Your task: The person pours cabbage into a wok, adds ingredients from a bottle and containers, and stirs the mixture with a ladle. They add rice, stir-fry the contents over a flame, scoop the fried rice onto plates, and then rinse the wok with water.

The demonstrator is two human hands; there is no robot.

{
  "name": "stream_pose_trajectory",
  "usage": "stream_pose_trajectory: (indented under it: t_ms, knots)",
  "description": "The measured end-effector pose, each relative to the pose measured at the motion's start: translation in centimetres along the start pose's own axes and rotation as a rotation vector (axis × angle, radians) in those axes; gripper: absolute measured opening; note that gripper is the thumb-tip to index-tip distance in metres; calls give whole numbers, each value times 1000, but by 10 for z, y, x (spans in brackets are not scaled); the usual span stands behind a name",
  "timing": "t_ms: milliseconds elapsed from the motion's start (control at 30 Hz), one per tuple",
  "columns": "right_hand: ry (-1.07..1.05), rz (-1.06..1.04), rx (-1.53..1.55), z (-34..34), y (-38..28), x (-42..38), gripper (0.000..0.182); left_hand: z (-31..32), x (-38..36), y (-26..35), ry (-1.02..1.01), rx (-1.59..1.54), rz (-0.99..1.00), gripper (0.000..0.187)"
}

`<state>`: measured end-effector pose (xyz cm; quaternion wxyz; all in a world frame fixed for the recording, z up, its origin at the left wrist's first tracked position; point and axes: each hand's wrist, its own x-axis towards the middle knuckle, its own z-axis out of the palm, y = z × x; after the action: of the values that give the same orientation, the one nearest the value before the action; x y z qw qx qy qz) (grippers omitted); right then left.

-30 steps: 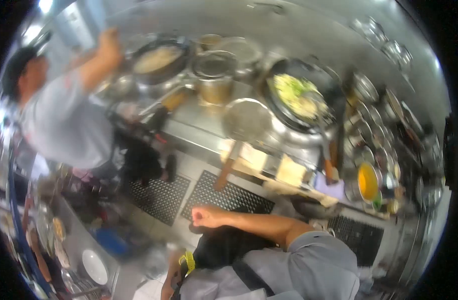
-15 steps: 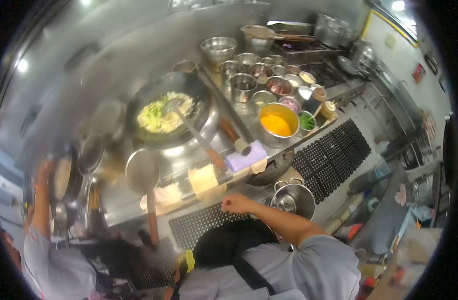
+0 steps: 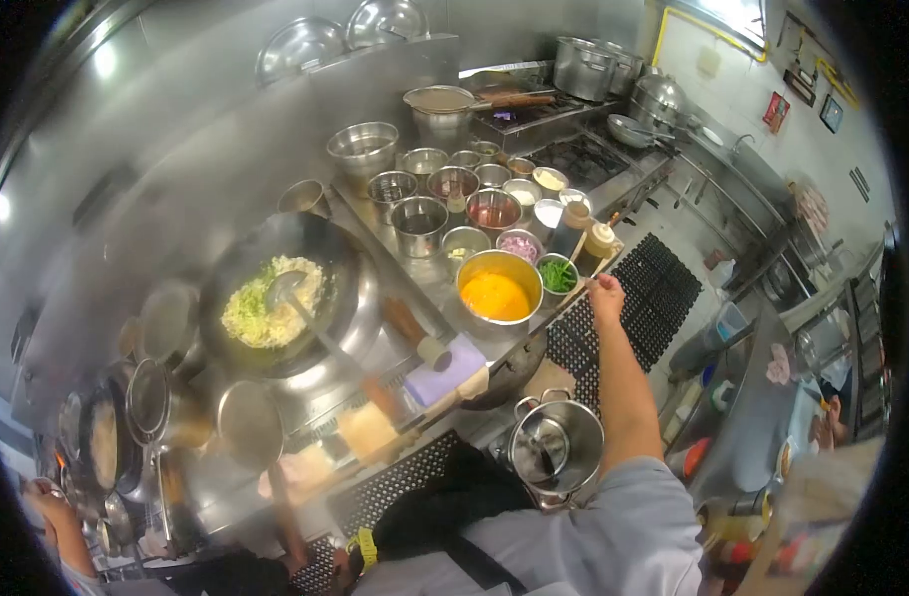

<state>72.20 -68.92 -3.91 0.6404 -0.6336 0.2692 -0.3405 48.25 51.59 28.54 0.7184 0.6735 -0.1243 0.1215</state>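
Note:
My right hand (image 3: 605, 300) is at the right edge of the small bowl of chopped greens (image 3: 558, 275), its fingertips pinched together; what they hold, if anything, is too small to make out. Beside that bowl stands a steel pot with orange liquid (image 3: 494, 296). My left hand (image 3: 344, 570) is low by my body, below a yellow wristband, with its fingers hidden. At the left, a large wok (image 3: 221, 343) holds pale food with light green pieces, and a ladle (image 3: 290, 289) rests in it.
Steel bowls (image 3: 419, 221) of ingredients and sauce bottles (image 3: 598, 241) crowd the counter. A purple cloth (image 3: 446, 369) lies at its front edge, above a two-handled pot (image 3: 556, 447). Strainers (image 3: 251, 425) sit left. Another person's hand (image 3: 49, 502) shows at the far left.
My right hand has moved from in front of the counter rightward to the bowl of greens. The view has shifted right. The other person's arm has dropped lower at the left.

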Motion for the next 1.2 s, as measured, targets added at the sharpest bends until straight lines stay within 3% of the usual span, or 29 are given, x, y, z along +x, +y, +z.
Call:
stream_pose_trajectory:
  t_ms: [67, 133, 167, 200, 233, 267, 367, 433, 467, 500, 600, 667, 733, 800, 833, 867, 933, 1033, 1067, 1133, 1200]
  knots:
    - [46, -72, -166, -1, 12, 44, 49, 64, -56, -87, 365, 523, -246, 31]
    - [13, -135, -263, 1, 6, 74, 55, 180, -113, -181, 449, 754, -583, 30]
    - [53, -205, -261, -2, 62, 124, 58, 240, -150, -231, 407, 820, -753, 30]
    - [102, -259, -544, 10, 17, 104, 62, 292, -188, -277, 329, 858, -913, 30]
    - [-134, -215, -238, 15, 28, 131, 66, 339, -222, -317, 228, 894, -1051, 30]
    - [-121, -301, -86, 16, 46, 144, 63, 379, -248, -347, 120, 921, -1156, 30]
    - [-107, -289, -116, 27, 48, 146, 63, 448, -303, -404, -218, 1026, -1301, 30]
    - [-184, -350, -190, 25, 61, 166, 63, 462, -323, -427, -431, 1151, -1271, 30]
    - [-15, -341, -255, 30, 58, 159, 54, 468, -331, -439, -531, 1221, -1237, 30]
    - [-52, -366, -212, 29, 58, 163, 54, 473, -334, -448, -589, 1268, -1203, 30]
    - [-60, -377, -340, 15, 25, 153, 58, 483, -317, -453, -442, 1071, -1156, 38]
    - [113, -473, -450, 16, -24, 131, 58, 486, -302, -458, -388, 1002, -1113, 46]
    - [39, -582, -507, 18, -100, 100, 62, 501, -276, -463, -449, 1093, -1122, 30]
    - [-47, -642, -322, 23, -160, 68, 68, 527, -217, -432, -476, 1037, -1183, 48]
    - [-123, -540, -165, 22, -163, 62, 70, 537, -194, -419, -424, 980, -1146, 50]
    - [-132, -568, -220, 23, -164, 44, 70, 549, -167, -399, -411, 1053, -1181, 49]
    - [-159, -652, -309, 47, -162, -3, 70, 550, -140, -393, -484, 1093, -1051, 50]
    - [-432, -605, -285, 95, -165, -75, 75, 545, -104, -360, -519, 1063, -900, 53]
    - [-563, -535, -245, 121, -180, -106, 79, 547, -87, -334, -419, 1004, -852, 53]
    - [-727, -731, -536, 164, -201, -144, 80, 551, -59, -276, -220, 881, -745, 53]
    - [-811, -961, -887, 207, -236, -191, 78, 532, -59, -261, -178, 701, -607, 48]
